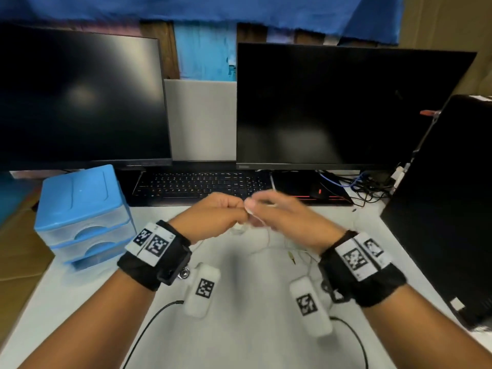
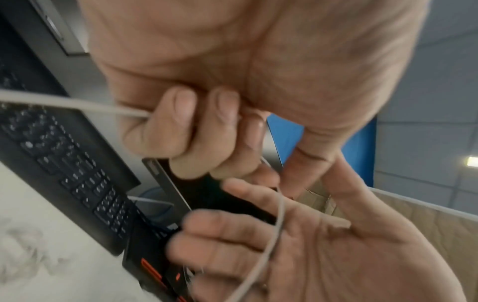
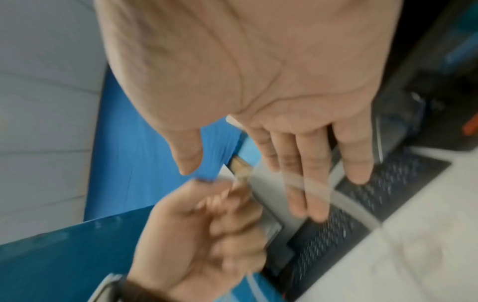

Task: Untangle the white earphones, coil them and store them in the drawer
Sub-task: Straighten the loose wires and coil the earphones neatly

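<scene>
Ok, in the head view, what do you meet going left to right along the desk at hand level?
Blue drawer unit → left hand, curled round the white earphones cable → right hand, fingers extended with the cable over them → black computer tower at the right edge.

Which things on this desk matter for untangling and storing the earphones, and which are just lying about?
Part of the job:
white earphones, cable gripped in the left hand and draped over the right hand
blue drawer unit, drawers closed

Just lying about:
two dark monitors
keyboard
cables by the right monitor
</scene>
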Motion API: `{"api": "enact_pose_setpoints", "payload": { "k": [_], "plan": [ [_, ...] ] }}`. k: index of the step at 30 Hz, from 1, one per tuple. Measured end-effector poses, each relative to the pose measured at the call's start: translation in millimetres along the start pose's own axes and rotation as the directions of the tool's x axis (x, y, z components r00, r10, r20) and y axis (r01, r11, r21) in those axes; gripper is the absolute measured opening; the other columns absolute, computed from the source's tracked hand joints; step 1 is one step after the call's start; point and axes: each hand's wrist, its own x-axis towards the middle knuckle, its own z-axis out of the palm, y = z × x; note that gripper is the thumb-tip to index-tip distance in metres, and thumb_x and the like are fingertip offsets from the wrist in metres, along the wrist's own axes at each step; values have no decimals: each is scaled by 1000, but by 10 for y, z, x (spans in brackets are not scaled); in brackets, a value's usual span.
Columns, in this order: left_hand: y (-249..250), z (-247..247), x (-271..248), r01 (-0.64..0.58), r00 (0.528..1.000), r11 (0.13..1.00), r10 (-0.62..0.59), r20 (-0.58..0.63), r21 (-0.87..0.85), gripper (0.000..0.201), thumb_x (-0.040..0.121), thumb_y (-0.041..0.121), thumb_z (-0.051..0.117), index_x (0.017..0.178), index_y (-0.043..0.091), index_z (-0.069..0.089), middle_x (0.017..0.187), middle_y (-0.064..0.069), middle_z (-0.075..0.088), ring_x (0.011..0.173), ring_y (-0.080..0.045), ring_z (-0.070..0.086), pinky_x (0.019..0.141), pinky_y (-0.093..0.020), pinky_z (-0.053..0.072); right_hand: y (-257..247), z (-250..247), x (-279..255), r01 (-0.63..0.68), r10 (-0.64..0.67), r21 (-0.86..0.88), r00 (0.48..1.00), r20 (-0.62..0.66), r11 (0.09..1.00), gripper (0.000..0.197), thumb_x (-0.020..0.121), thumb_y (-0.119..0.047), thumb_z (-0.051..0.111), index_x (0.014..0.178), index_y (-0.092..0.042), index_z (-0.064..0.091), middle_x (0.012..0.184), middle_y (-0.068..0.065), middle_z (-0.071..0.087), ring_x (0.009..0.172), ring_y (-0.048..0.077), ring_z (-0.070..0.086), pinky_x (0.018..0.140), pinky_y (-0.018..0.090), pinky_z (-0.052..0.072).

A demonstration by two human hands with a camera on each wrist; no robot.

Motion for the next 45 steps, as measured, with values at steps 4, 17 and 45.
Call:
{"api": "enact_pose_setpoints", "payload": {
  "k": [4,17,45],
  "plan": [
    [-170,-6,-23,46,997,995,-51,-56,-94,29,82,30,74,58,23,60,48,10,31,45,-8,24,41,-18,21,184,162,-57,-17,3,284,999,48,959,26,96,-32,61,91,-7,66,55,-4,44,49,9,40,49,21,37],
    [-611,-408,-305,58,997,937,-73,-30,-346,56,57,73,75,67,20,62,52,7,24,44,-10,20,43,-19,26,729,-795,-93,200,157,406,704,-692,891,24,97,-12,51,79,-14,68,57,0,35,49,11,26,43,23,18],
    [-145,232,-379,-31,999,676,6,-36,-737,27,94,26,50,77,9,62,64,-4,54,66,-20,65,67,-28,56,753,266,7,172,-196,-107,941,-278,979,17,94,-27,66,84,-25,80,79,-17,75,75,0,68,72,24,51]
  ]
}}
